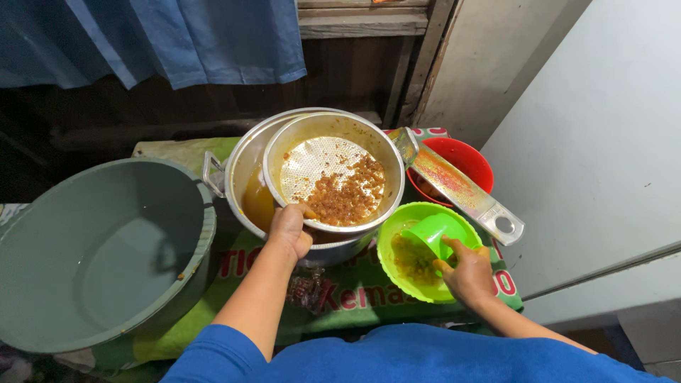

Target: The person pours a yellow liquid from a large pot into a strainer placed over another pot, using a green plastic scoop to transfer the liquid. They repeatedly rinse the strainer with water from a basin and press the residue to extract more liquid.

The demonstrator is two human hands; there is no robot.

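Head view: the person in blue sleeves is standing over a table spread with a printed green cloth [333, 312]. At centre a large metal pot [241, 170] is sitting, holding amber liquid, and this pot is serving as the landmark. Resting tilted on the pot's rim, a perforated metal strainer [333, 177] is carrying a heap of brown fried bits toward its right side. The left hand [291, 230] is gripping the strainer's near rim, thumb curled over the edge. Just right of the pot and nearer the person, a green bowl [425, 252] is holding yellowish pieces; the right hand [468, 273] is closed around the handle of a green scoop [429, 234] dipping into that bowl. Behind the bowl, right of the pot, a red bowl [461, 167] is standing, and a flat metal grater [461, 191] is lying across its rim, its handle pointing away from the pot. Left of the pot, just beside it, a large grey-green basin [106, 248] is sitting.
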